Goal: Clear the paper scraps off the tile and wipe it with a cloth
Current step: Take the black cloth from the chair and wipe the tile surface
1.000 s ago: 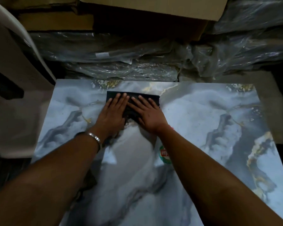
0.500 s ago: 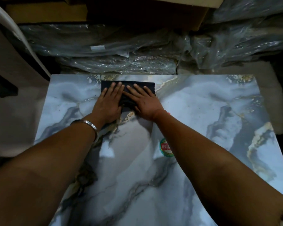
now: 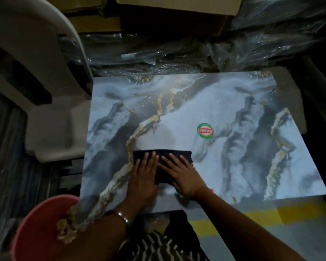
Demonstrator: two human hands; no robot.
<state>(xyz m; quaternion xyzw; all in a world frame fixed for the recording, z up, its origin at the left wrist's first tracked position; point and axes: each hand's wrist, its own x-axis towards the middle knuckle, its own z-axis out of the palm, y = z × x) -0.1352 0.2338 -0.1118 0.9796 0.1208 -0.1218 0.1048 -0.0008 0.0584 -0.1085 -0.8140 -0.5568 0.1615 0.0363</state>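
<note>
The folded dark cloth (image 3: pixel 162 159) is largely hidden under two flat hands. A round pink plastic bowl (image 3: pixel 36 228), lower left of the frame, is cut by the edge and blurred. The round red-and-green sticker's (image 3: pixel 205 130) lettering is too small to read.

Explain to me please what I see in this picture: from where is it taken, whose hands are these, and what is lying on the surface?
The picture comes from a camera worn on a person's head, looking down, so the two arms belong to that person. There is no machine. A large marble-patterned tile lies flat in front of them. On it lies a dark folded cloth. The left hand and the right hand press on the cloth with straight fingers, side by side, near the tile's close edge. A round sticker sits on the tile beyond the cloth. A pink bowl holding pale scraps stands at the lower left, and a plastic chair at the left.
</note>
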